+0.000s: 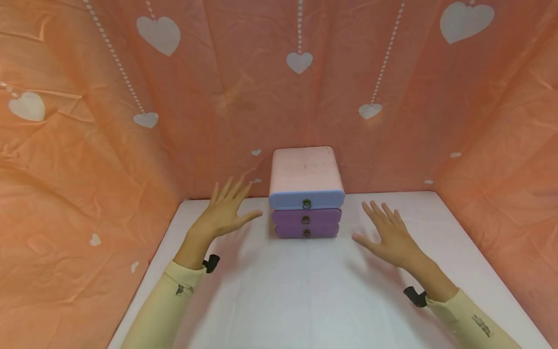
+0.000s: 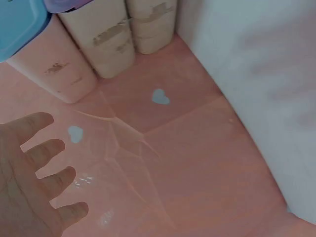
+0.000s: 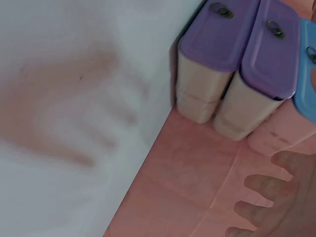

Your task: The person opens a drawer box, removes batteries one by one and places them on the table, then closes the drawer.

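Observation:
A small three-tier drawer box [image 1: 305, 167] stands at the back of the white table. It has a pale pink top, a blue upper drawer front [image 1: 283, 199] and two purple drawer fronts [image 1: 285, 216] below, each with a metal ring pull. All the drawers look closed. To the left of the box, my left hand [image 1: 222, 215] hovers with fingers spread, touching nothing. My right hand [image 1: 392, 245] is held likewise on the right side, apart from the box. Both wrist views show straight fingers near the box's pink and cream sides [image 2: 57, 64].
The white table [image 1: 296, 291] reaches back to an orange-pink cloth backdrop [image 1: 244, 97] with printed white hearts. That cloth also covers the left and right sides. A small black device [image 1: 211, 263] sits on my left wrist, another black device [image 1: 415, 296] on my right.

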